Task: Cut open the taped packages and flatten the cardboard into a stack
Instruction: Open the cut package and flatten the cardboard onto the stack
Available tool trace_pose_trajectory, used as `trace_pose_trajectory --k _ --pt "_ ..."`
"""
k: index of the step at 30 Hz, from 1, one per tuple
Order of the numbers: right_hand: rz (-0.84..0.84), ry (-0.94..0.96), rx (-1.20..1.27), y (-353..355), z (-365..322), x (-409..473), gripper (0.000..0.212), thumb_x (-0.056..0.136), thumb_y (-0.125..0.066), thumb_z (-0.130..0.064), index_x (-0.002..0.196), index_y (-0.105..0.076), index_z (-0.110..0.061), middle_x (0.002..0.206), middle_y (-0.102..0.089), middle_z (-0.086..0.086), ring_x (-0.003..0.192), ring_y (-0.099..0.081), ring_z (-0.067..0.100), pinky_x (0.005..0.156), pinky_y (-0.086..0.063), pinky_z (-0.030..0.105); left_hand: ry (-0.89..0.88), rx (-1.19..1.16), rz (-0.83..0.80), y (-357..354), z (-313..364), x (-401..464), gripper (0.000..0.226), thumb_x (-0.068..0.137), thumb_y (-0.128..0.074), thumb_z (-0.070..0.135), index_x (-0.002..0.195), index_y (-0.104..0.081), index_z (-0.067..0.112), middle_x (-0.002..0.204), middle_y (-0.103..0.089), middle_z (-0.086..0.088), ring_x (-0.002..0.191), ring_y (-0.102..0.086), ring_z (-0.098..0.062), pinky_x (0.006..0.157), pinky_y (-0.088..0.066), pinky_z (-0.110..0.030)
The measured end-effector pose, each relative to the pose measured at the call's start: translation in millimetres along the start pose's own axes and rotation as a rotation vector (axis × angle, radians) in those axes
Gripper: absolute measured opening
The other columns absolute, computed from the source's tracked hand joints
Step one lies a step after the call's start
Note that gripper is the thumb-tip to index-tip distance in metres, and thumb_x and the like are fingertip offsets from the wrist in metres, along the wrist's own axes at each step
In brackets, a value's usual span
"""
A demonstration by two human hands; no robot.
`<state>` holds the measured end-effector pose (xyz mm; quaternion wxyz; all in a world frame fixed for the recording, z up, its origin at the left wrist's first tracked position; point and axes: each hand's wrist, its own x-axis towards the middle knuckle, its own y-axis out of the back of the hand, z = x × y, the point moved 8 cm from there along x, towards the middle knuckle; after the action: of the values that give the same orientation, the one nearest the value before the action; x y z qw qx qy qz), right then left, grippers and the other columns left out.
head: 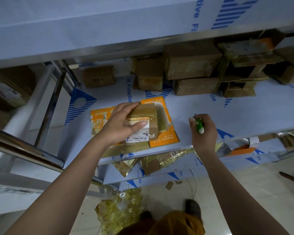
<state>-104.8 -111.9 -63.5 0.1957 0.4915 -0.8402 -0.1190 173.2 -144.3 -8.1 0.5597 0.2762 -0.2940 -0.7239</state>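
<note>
left hand (pixel 124 123) lies spread over a small taped package (pixel 143 122), fingers fairly straight, thumb laid across the white shipping label (pixel 139 131), pressing or steadying it rather than curling round it. the package sits on flattened orange cardboard (pixel 161 129) on the near-middle of the worktop (pixel 227 112), which is covered in blue-printed protective film. right hand (pixel 203 129) is just right of the package, apart from it, fingers curled round a green cutter (pixel 198 127); the blade end is too small to tell if it is out. more taped packages (pixel 190 67) are piled at the far right of the worktop, one smaller box (pixel 98 76) far left, so by my read most of the task is still ahead. torn tape scraps (pixel 119 211) lie on the floor near the person's feet, more scraps on a lower shelf (pixel 151 164) under the near edge. risks from here: the left thumb and fingers sit right on the top face where the tape seam probably runs, so a cut drawn towards that hand could nick it. the package rests on loose flat cardboard, not on the bare film, so it may slide or twist when the blade pushes. the slick film likely makes that worse. thick glossy tape could snag the blade, then let go with a jerk. a deep cut might reach whatever is inside. scraps underfoot could be a slip hazard.
</note>
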Motion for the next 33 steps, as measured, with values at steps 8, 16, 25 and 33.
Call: trace_pose_trajectory --k 8,16,25,33 --pt "-0.368 0.006 -0.573 -36 50 0 0.079 0.085 -0.057 -0.060 0.150 -0.034 -0.021 0.151 -0.041 0.009 0.136 -0.030 0.037 0.112 -0.026 0.048 0.230 -0.041 0.080 7 -13 -5 0.098 0.075 -0.075 0.055 0.153 -0.018 0.038 0.160 -0.003 0.006 0.149 -0.007 -0.023 0.118 -0.021 -0.043" --pt "-0.494 0.069 0.094 -65 -67 -16 0.047 0.096 -0.057 -0.047 0.140 -0.042 -0.041 0.132 -0.041 -0.028 0.128 -0.040 -0.001 0.106 -0.039 0.027 0.281 -0.369 -0.025 -7 -15 -13 0.090 0.085 -0.073 0.037 0.154 -0.014 0.041 0.119 -0.040 0.027 0.109 -0.043 0.000 0.086 -0.036 -0.018" --pt "-0.446 0.140 0.186 -94 -89 -25 0.042 0.079 -0.079 -0.038 0.116 -0.060 -0.032 0.113 -0.066 -0.008 0.101 -0.063 0.007 0.087 -0.055 0.041 0.214 -0.465 0.285 26 -6 -3 0.069 0.079 -0.081 0.015 0.138 -0.047 0.027 0.130 -0.049 0.002 0.114 -0.055 -0.010 0.086 -0.053 -0.020" --pt "-0.426 0.219 -0.049 -100 -93 -24 0.070 0.070 -0.061 -0.067 0.130 -0.055 -0.030 0.119 -0.064 -0.008 0.104 -0.062 0.014 0.085 -0.054 0.040 0.183 -0.436 0.377 20 -8 -5 0.041 0.086 -0.072 0.009 0.123 -0.061 0.023 0.096 -0.062 0.022 0.084 -0.056 0.015 0.069 -0.042 0.001"
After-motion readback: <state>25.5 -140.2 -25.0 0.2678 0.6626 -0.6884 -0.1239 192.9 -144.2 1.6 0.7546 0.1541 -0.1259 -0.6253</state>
